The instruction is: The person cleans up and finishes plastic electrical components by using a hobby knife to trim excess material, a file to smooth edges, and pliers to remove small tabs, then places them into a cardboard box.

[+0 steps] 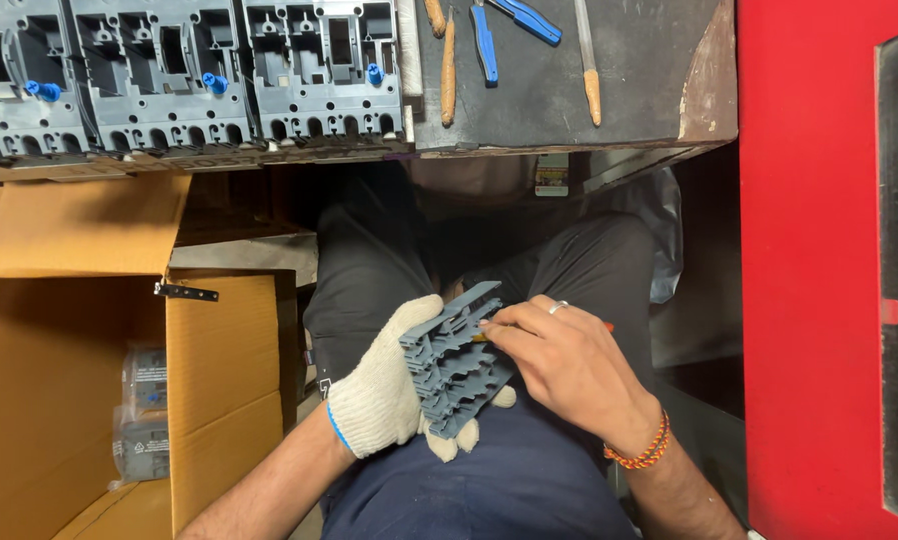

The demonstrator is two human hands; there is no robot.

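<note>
Grey plastic housing point(456, 360) sits just below the middle of the frame, over the person's lap, tilted with its ribbed, slotted face turned up and to the right. It looks like a stiff moulded part, light enough for one hand, hard and fairly slick on its flat walls; the thin fins along its edge seem the likeliest parts to chip, so the solid back and sides are the safer places to grip.

At the far left, an open cardboard box point(219, 380) holds bagged grey parts point(144, 425) low down in it. Along the upper left, three larger grey housings point(184, 75) lie in a row on the bench edge, each with a small blue peg point(214, 83), all blocky with many square pockets.

Moving right, the left hand point(389, 385) wears a knitted off-white glove (blue trim at the cuff) and is wrapped around the back of the housing, fingertips showing beneath its lower edge. The rough knit should hold well on smooth plastic.

The bare right hand point(569, 365) is just beside it, fingers pinched on a thin tool point(487, 330) whose yellowish tip touches the housing's upper edge; a trace of orange shows past the knuckles. A ring and an orange braided bracelet point(641, 450) are on this hand and wrist.

Upper right of centre, the dark benchtop point(649, 70) carries wooden-handled files point(448, 70) and blue-handled pliers point(504, 25). A red panel point(809, 270) fills the right edge.
</note>
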